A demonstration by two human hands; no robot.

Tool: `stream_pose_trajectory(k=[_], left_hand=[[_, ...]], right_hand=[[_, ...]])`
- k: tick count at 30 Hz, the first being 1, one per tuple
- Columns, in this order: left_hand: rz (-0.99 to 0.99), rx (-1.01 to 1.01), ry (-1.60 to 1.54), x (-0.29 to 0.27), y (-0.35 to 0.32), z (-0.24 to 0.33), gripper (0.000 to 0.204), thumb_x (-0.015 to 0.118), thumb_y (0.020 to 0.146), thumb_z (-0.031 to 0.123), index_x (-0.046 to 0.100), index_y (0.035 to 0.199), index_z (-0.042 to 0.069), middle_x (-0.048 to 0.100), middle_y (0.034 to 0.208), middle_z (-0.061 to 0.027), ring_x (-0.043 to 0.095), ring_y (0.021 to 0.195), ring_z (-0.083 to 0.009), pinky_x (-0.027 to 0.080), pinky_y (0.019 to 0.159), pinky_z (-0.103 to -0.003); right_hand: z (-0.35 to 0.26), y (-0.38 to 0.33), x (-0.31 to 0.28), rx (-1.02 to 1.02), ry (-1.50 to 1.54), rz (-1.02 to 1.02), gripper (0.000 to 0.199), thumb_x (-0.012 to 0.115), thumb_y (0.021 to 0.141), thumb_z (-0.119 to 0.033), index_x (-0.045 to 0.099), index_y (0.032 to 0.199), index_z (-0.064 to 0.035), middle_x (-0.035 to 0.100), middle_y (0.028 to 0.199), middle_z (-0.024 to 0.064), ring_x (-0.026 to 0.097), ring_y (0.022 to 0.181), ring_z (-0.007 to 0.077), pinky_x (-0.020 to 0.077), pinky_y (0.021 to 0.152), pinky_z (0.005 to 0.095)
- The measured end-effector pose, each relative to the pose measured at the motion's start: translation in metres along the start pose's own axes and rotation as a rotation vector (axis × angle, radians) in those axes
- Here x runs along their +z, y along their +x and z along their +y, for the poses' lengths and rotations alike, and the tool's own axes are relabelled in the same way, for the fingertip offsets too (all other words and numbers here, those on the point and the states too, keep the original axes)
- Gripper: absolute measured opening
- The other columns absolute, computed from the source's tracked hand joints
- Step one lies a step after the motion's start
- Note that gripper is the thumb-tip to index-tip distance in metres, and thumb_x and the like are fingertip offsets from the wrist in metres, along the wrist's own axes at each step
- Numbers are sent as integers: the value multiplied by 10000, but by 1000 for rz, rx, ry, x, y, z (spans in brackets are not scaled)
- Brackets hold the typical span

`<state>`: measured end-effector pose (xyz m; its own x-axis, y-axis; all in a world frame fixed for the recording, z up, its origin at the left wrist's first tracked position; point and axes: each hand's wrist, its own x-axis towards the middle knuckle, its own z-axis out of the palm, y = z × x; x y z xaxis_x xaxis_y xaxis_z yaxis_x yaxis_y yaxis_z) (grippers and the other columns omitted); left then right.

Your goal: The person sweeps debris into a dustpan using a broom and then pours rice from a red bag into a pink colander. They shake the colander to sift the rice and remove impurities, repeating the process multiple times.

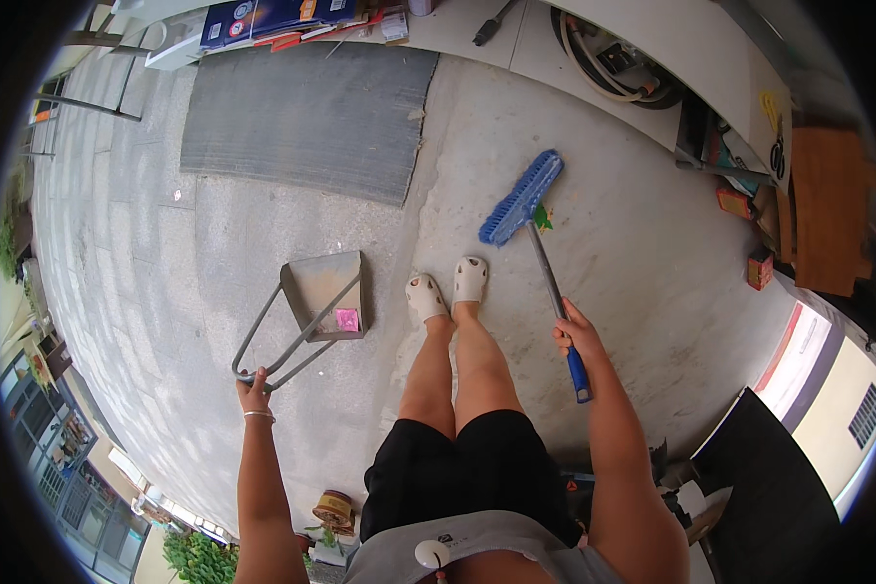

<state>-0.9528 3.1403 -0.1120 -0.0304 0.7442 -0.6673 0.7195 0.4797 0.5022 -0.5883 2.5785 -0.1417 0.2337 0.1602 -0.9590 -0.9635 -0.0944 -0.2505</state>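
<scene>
My left hand (254, 385) is closed round the top of the looped metal handle of a dustpan (319, 282). The pan rests on the paving to the left of my feet, and a small pink wrapper (347, 319) lies in it. In my right hand (575, 329) is the grey pole of a broom (524, 198), gripped just above its blue end grip. The broom's blue bristled head is on the concrete ahead and to the right of my feet. A green and yellow scrap (542, 218) shows beside the head, partly hidden by it.
A grey ribbed mat (307, 117) lies ahead on the left. Along the far side runs a white counter (516, 39) with a coiled hose (603, 73). Small red boxes (759, 268) stand at the right. A dark panel (769, 477) leans at the lower right; a tiny scrap (177, 196) lies on the left paving.
</scene>
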Motion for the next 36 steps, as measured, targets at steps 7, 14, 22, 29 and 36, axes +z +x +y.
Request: stream_pose_trajectory(k=[7, 14, 22, 29, 36], left_hand=[[-25, -62, 38, -15, 12, -12, 656, 742, 770, 321, 367, 1269, 118, 556, 1102, -31, 508, 1046, -183, 399, 771, -491], [-48, -67, -24, -17, 14, -15, 523, 719, 805, 252, 414, 1212, 131, 565, 1098, -52, 518, 1005, -184, 412, 729, -455], [-14, -28, 22, 14, -22, -21, 525, 731, 794, 272, 405, 1187, 149, 583, 1046, -5, 523, 985, -142, 393, 709, -426], [23, -84, 64, 26, -36, -22, 370, 745, 772, 314, 480, 980, 161, 563, 923, 13, 494, 863, -140, 389, 673, -430], [51, -85, 95, 37, -48, -19, 306, 732, 779, 326, 501, 888, 157, 552, 848, 16, 486, 776, -145, 368, 611, -393]], right_hand=[[-96, 73, 100, -58, 172, -399, 658, 519, 901, -81, 193, 1467, -159, 521, 750, 46, 394, 515, 57, 351, 471, 221], [-170, 174, 52, -70, 513, -442, 292, 547, 920, -107, 451, 1196, -115, 524, 829, 116, 465, 535, 49, 413, 436, 171], [-30, 64, -151, -37, 861, -304, 337, 483, 963, -185, 470, 1297, -231, 509, 805, 61, 457, 531, 48, 422, 422, 194], [-50, -119, -191, -87, 308, 99, 606, 528, 911, -88, 252, 1448, -131, 539, 729, 78, 462, 503, 83, 416, 437, 233], [-108, 24, -289, -295, 233, 502, 150, 499, 848, 21, 381, 817, -66, 452, 674, 64, 471, 540, 147, 411, 478, 279]])
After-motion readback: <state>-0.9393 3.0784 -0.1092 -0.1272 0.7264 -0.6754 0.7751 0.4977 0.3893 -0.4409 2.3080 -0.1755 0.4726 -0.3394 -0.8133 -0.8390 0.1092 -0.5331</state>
